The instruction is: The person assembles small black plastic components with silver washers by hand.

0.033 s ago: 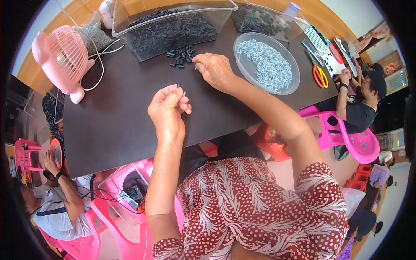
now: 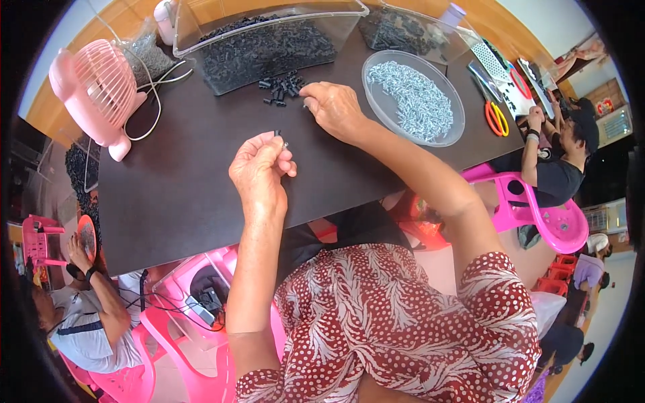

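Observation:
My left hand (image 2: pixel 261 168) is closed in a pinch above the dark table (image 2: pixel 181 195). Between its thumb and fingers a small black plastic piece (image 2: pixel 277 133) sticks up, with a bit of silver metal beside it. Farther off and to the right, my right hand (image 2: pixel 334 109) has its fingers drawn together. A tiny pale or silvery bit shows under its fingertips, too small to name. Just left of those fingertips lies a loose heap of short black tubular pieces (image 2: pixel 285 86). A round translucent tray (image 2: pixel 451 139) of small silver screw-like parts (image 2: pixel 420 101) stands right of my right hand.
Behind the heap stands a clear bin (image 2: pixel 269 50) of black pieces, with a second clear bin (image 2: pixel 396 33) beside it. A pink fan (image 2: pixel 101 87) with a white cable occupies the left. Orange-handled scissors (image 2: pixel 496 119) lie at right. Other people sit on both sides.

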Motion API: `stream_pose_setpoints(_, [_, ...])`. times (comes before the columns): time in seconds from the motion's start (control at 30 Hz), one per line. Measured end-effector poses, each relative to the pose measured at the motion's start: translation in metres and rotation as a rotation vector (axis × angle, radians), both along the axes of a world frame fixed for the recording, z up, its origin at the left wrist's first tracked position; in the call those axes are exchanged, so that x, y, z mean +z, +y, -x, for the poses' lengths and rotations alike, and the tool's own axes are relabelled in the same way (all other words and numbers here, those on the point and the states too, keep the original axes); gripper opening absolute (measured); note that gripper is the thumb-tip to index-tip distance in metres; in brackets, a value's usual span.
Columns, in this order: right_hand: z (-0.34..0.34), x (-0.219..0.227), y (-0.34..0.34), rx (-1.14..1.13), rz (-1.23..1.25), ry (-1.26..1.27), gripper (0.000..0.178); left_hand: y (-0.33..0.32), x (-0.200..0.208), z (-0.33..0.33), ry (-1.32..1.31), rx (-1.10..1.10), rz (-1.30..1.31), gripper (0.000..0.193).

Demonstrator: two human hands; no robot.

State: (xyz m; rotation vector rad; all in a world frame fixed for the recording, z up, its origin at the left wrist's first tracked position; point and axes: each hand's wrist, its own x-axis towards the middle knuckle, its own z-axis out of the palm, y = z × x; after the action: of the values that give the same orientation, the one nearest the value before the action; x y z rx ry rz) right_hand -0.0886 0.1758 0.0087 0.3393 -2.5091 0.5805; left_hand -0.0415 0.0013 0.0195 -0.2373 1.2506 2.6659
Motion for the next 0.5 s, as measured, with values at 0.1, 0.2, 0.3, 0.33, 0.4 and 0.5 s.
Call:
stream_pose_setpoints(0.1, [-0.014,0.008,-0.002,0.04,0.13,-0.012,0.013,-0.001,-0.001,-0.002,0.008,0.012,-0.004,0.01])
stream_pose_setpoints(0.2, [-0.043,0.025,-0.013,0.161,0.495,-0.337,0.015,0.001,-0.001,-0.004,0.018,0.041,0.054,0.01])
stream_pose_setpoints(0.3, [-0.066,0.037,-0.03,0.408,0.938,-0.554,0.013,0.008,0.0,-0.006,0.079,0.095,0.135,0.01])
stream_pose_setpoints(0.33, [-0.067,0.032,-0.033,0.417,0.946,-0.573,0.012,0.009,0.002,-0.009,0.11,0.115,0.133,0.009])
stream_pose_setpoints(0.4, [-0.069,0.039,-0.032,0.401,0.906,-0.587,0.011,0.01,0.0,-0.011,0.143,0.111,0.132,0.01])
stream_pose_setpoints(0.5, [-0.072,0.04,-0.034,0.377,0.886,-0.59,0.011,0.01,0.0,-0.015,0.187,0.112,0.126,0.011])
